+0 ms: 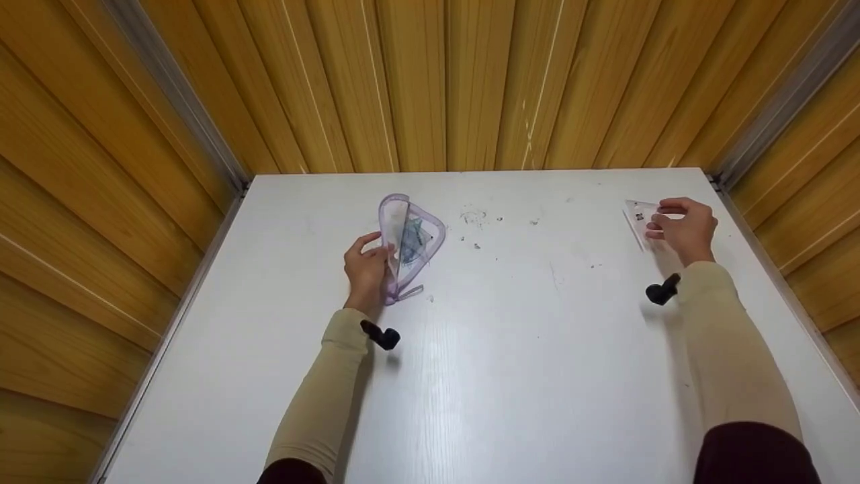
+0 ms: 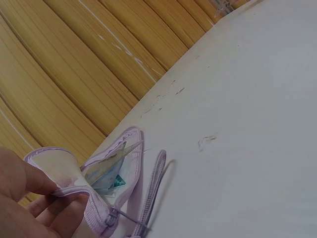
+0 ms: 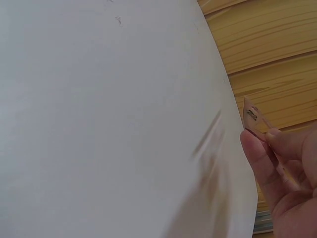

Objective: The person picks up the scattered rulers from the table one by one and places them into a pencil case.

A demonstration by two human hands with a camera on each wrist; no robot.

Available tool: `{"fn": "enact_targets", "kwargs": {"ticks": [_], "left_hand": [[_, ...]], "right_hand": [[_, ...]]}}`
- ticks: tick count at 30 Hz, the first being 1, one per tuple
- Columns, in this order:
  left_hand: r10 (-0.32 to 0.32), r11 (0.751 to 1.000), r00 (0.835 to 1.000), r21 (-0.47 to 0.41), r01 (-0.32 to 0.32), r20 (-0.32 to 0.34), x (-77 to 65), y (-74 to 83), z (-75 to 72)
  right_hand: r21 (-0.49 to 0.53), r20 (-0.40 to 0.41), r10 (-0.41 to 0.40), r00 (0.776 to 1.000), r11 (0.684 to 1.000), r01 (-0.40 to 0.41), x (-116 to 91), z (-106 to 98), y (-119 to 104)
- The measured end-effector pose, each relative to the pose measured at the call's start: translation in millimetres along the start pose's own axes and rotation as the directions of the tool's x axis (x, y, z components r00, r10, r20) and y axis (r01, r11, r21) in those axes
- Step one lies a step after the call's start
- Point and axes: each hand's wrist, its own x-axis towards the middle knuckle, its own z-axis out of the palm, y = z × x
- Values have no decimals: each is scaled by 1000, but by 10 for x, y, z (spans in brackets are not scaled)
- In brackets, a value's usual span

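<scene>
My left hand pinches one edge of a clear zip pouch with lilac trim, left of the table's middle. In the left wrist view the pouch gapes, with thumb and fingers on its lilac edge. Thin see-through and blue-green pieces, some pointed, lie inside it; their kind is unclear. A lilac wrist strap hangs from its corner. Far to the right, my right hand holds a flat, pale, triangular piece with a small dark print, raised between thumb and fingers in the right wrist view.
Both hands are over a white table with scattered dark scuffs near its far side. Wood-look panel walls stand behind it and on both sides. A small black device sits at each wrist.
</scene>
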Motion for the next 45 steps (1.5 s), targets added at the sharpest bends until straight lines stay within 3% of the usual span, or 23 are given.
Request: {"fn": "enact_targets", "kwargs": {"ticks": [13, 21, 29, 45], "left_hand": [[-2, 1000, 1000, -12, 2, -17, 1, 3, 7], [8, 1000, 1000, -14, -8, -5, 4, 16, -1], [8, 1000, 1000, -2, -8, -8, 3, 16, 4], [-11, 1000, 1000, -21, 11, -3, -14, 1, 24]], "right_hand": [[-8, 19, 4, 1000, 1000, -4, 3, 85, -58], [73, -4, -58, 998, 996, 58, -14, 181, -90], [67, 23, -13, 1000, 998, 11, -20, 320, -141], [109, 52, 3, 999, 994, -9, -44, 625, -275]]}}
